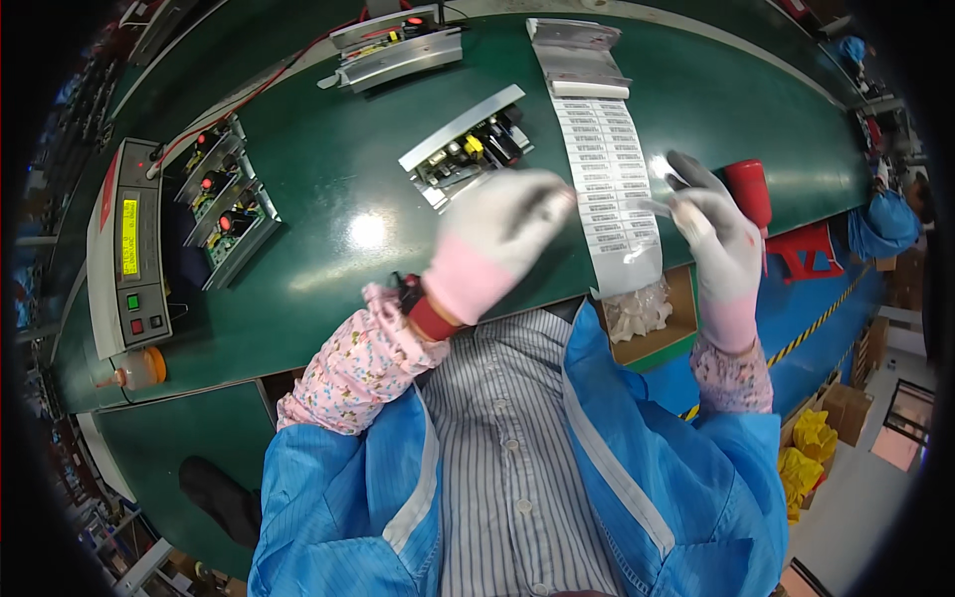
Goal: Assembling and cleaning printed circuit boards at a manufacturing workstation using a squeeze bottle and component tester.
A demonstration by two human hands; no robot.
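Observation:
My left hand, in a white glove with a pink cuff, hovers just in front of an open metal-cased circuit unit. Its fingers are curled together and somewhat blurred; what lies between them, if anything, I cannot make out. My right hand, gloved the same way, pinches a small pale strip between thumb and finger, beside the long sheet of white printed labels. The strip looks like a label. The sheet runs toward me from a metal holder and hangs over the table's near edge.
A tester with a lit yellow screen stands at left, next to more open circuit units. Another unit lies at the back. A red bottle is by my right hand. Below the sheet, a cardboard box holds crumpled clear scraps.

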